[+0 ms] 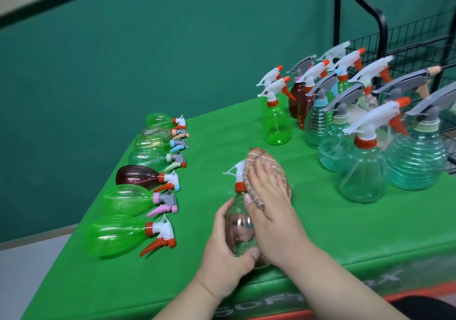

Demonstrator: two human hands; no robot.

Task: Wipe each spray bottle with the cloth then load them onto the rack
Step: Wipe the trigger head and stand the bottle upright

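Grip-wise, the left hand [222, 253] is wrapped round the clear bottle [240, 230] near the counter's [222, 141] front edge while the right hand [269, 203] clutches the cloth [261, 159] over its sprayer head; slick plastic could twist loose and roll off the front. Count: one cloth, one bottle in hand, seven lying bottles [135, 175] along the left edge, roughly a dozen standing bottles [362, 169] overlapping at the far right corner, dominoes waiting by the one rack [381, 23].
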